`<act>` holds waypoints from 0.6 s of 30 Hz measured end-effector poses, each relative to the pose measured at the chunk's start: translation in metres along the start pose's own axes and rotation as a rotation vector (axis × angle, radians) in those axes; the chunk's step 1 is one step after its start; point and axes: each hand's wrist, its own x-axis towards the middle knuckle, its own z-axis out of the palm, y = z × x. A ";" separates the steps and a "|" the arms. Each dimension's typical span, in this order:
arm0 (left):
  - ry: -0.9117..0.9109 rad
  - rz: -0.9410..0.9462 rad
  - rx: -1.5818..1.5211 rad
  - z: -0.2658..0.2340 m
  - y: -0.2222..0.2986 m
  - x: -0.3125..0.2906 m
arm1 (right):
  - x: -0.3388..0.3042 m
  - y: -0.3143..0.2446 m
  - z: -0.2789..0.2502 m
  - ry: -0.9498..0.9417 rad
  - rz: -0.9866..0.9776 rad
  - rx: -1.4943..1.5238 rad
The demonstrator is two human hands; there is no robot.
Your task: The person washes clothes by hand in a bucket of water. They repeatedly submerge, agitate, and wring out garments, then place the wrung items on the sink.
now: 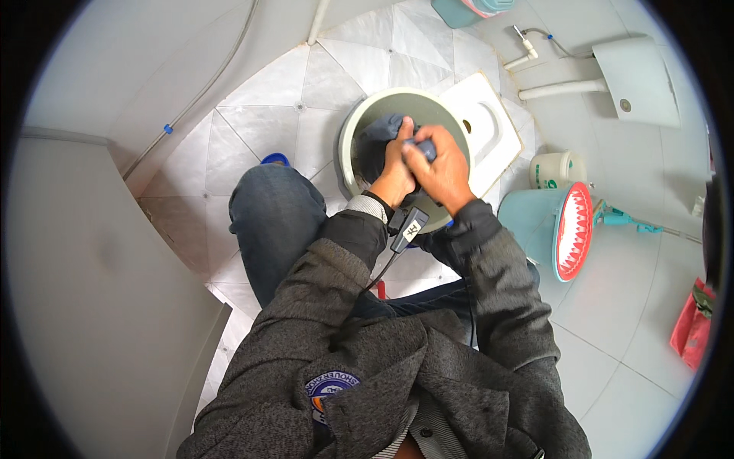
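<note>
A round pale green-grey tub (346,145) stands on the tiled floor in front of me, between my knees. Over it, my left hand (394,170) and my right hand (445,170) are closed together on a dark blue-grey cloth (380,128). A bunched part of the cloth pokes out between my fingers, while more of it hangs down to the left inside the tub. What kind of garment or cloth it is, I cannot tell. My right hand is slightly blurred. Both hands and forearms hide much of the tub's inside.
Right behind the tub lies a white squat toilet (501,141), with a cistern (638,84) on the wall. A teal bucket with a red rim (535,222) and a white pail (556,170) sit at right. A hose (200,99) runs along the left wall; a bin (462,11) stands far back.
</note>
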 end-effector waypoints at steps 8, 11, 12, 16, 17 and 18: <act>-0.006 0.162 -0.246 -0.002 0.009 -0.005 | -0.008 0.015 0.017 -0.065 -0.030 0.179; 0.050 0.093 -0.190 -0.003 0.004 0.001 | -0.006 0.018 0.030 0.089 0.115 0.171; 0.169 0.108 -0.072 0.000 -0.002 0.000 | 0.002 0.023 0.030 0.147 0.239 0.227; 0.142 0.136 0.137 0.008 -0.011 -0.005 | 0.011 0.042 0.013 0.114 0.327 0.170; 0.192 0.149 0.133 0.005 -0.010 -0.006 | 0.004 0.044 0.012 0.111 0.132 0.188; 0.199 0.160 0.118 0.003 -0.008 -0.004 | -0.005 0.043 0.014 0.117 0.045 0.160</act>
